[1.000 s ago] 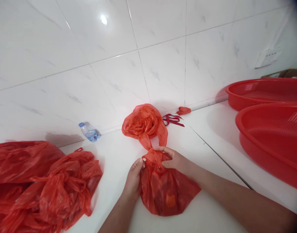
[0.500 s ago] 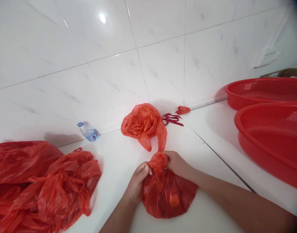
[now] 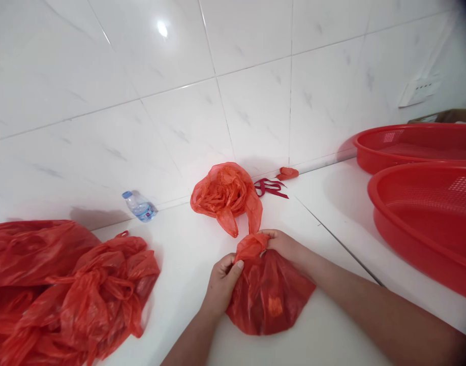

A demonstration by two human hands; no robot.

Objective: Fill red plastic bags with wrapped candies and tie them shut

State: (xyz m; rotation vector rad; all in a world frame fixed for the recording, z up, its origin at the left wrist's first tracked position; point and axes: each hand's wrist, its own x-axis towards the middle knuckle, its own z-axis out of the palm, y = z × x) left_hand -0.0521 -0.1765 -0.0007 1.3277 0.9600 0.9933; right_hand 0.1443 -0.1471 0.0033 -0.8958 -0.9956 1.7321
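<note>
A red plastic bag (image 3: 269, 300) lies on the white tabletop, its gathered neck bunched toward the wall. Through its thin film shows an orange patch; the rest of what it holds I cannot make out. On the left side of the neck, my left hand (image 3: 221, 282) pinches the film with its thumb on top. My right hand (image 3: 284, 246) grips the neck's upper right edge, its fingertips partly hidden behind the plastic. Just beyond the hands sits a loose heap of orange-red plastic bags (image 3: 227, 195), one with its handles trailing toward me.
Several full red bags (image 3: 91, 300) crowd the left. A small water bottle (image 3: 139, 206) stands near the tiled wall. Dark red ribbon (image 3: 269, 187) and a small red scrap (image 3: 288, 173) lie beside the heap. Two red plastic baskets (image 3: 393, 175) occupy the right. A seam crosses the table (image 3: 332, 234).
Both hands have shifted slightly, the right one up and to the right. The bag's neck has spread wider and its body has moved a little right.
</note>
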